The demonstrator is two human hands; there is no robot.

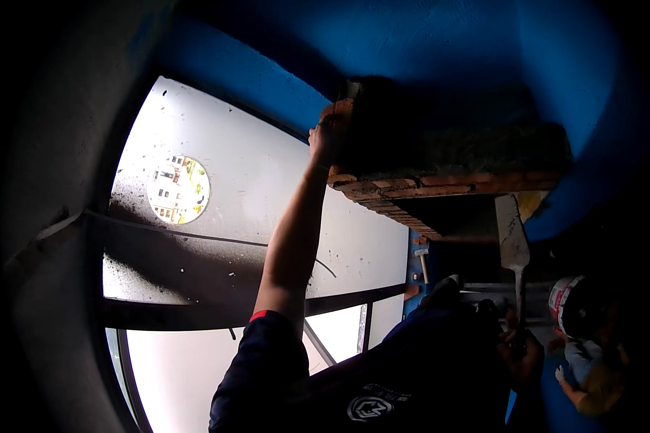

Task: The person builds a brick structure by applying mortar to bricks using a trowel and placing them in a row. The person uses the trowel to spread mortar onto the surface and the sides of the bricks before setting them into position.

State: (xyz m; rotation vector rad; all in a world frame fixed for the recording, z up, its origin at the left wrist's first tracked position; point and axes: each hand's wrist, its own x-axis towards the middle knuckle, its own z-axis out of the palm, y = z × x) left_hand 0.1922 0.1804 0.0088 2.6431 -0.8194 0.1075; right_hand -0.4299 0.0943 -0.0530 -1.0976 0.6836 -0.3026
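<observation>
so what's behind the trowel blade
Brickwork shows just past the tip of the trowel blade, with a yellowish patch beside it on the right; the blade covers whatever lies directly behind.

An indoor building site, by the look of it: bare brickwork (484,182) stands against a blue wall (440,36), with a trowel (513,242), hammer (424,268) and bucket (561,297) about, and a large pale window (368,234) is spattered with dark specks
</observation>
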